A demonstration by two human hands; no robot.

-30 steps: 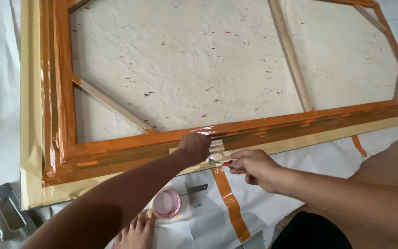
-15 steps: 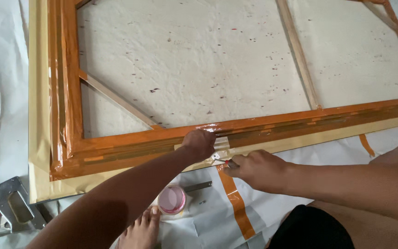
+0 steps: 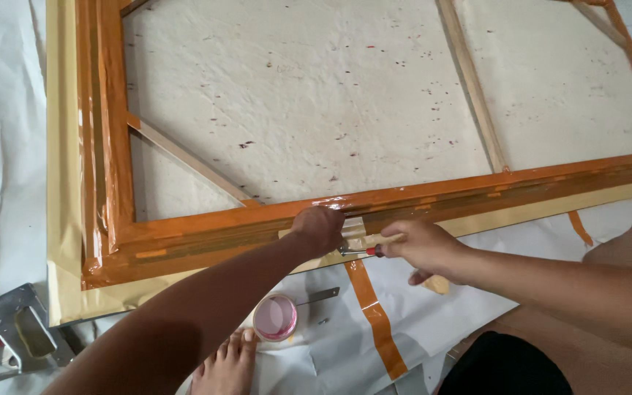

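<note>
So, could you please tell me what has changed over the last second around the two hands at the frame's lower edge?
Very little. The left hand stays pressed on the orange-taped wooden frame, and the right hand keeps its grip on the small red-handled tool at the same spot. Only the view drifted slightly. The pink round container and hanging orange tape strip have not moved.

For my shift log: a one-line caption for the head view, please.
Left hand presses orange tape onto the wooden frame; right hand holds a small tool beside it.
</note>
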